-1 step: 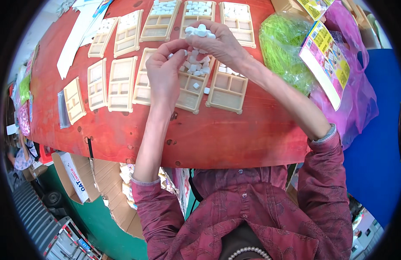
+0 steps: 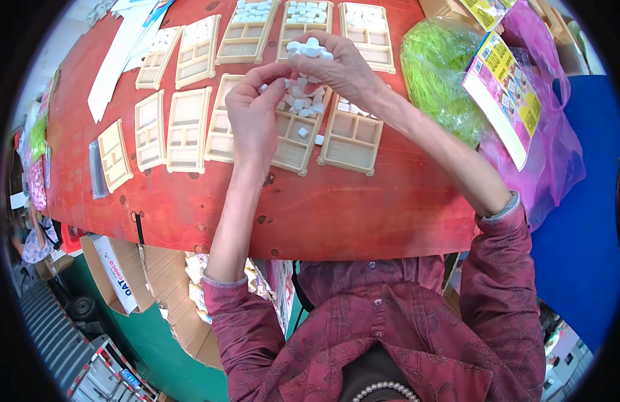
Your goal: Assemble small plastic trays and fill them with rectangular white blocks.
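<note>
Over the beige compartment tray [image 2: 293,157], my right hand [image 2: 347,63] is closed around several small white cubes [image 2: 311,48], which bulge out above its fingers. Beside it, my left hand [image 2: 255,100] pinches with thumb and fingertips; a white cube [image 2: 262,88] shows at its fingers. Below both hands, a loose heap of white cubes [image 2: 302,104] fills the upper part of that tray. One cube [image 2: 302,132] lies lower in the tray, and another cube [image 2: 319,140] sits at the gap beside the neighbouring tray [image 2: 350,141]. My fingers partly hide the heap.
More beige trays stand in two rows on the red table [image 2: 350,221]; the far tray [image 2: 243,33] and its neighbours hold white cubes. A smaller tray [image 2: 116,155] lies at the left. Bright green shreds in clear plastic [image 2: 437,80] and a pink bag [image 2: 551,161] are at the right.
</note>
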### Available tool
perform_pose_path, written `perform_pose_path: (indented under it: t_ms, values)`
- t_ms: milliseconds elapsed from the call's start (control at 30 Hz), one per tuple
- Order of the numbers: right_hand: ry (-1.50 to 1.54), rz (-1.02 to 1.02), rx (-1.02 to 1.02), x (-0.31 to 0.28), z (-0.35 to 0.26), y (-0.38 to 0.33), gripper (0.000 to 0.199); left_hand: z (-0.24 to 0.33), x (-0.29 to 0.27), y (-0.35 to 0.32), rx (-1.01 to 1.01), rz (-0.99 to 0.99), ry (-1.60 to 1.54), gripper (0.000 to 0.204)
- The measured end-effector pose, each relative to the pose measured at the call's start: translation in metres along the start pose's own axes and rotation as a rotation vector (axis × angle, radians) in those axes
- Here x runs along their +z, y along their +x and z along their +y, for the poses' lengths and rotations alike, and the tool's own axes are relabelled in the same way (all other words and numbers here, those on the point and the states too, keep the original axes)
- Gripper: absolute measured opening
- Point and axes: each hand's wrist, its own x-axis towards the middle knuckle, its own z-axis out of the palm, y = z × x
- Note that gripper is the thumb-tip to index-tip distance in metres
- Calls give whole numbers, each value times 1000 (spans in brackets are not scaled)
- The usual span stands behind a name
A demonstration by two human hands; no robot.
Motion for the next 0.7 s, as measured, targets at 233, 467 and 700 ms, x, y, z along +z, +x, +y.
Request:
perform_pose_path:
  t_ms: [233,467,700]
  values:
    - [42,69,26,-6,-7,-2,31,3,-7,-5,131,15,235,17]
    - [180,109,104,-17,-7,-6,28,9,-7,-8,78,-79,697,10]
    - [272,123,139,-21,-2,-7,26,16,-1,-10,73,-130,958,14]
